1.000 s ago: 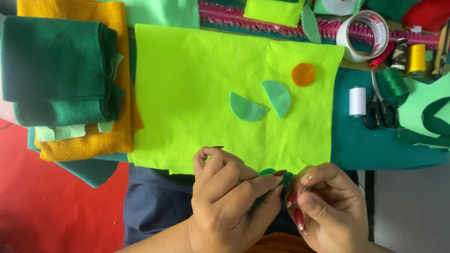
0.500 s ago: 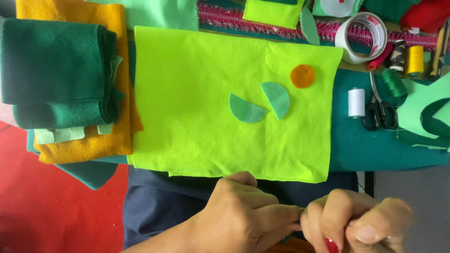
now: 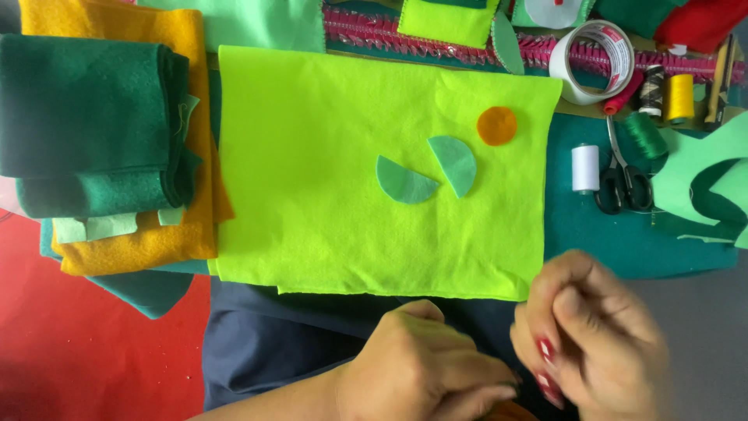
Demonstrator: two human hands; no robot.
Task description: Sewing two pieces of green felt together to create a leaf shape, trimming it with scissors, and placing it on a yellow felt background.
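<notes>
We see our left hand low in the frame, fingers curled in and pinched together, just below the near edge of the lime-green felt sheet. Our right hand sits beside it, blurred, fingers bent with red nails showing; its knuckles overlap the sheet's near right corner. Both hands are closed toward each other, but we cannot tell what, if anything, they pinch, since the spot between them is hidden and smeared.

On the sheet lie two teal felt half-circles, nearly touching at one tip, and an orange felt circle just beside them. To the left, folded dark green felt rests on a stack of yellow-orange felt. To the right, on the teal cloth covering the surface, stand a white thread spool and black-handled scissors, with a roll of clear tape and a yellow thread spool beyond.
</notes>
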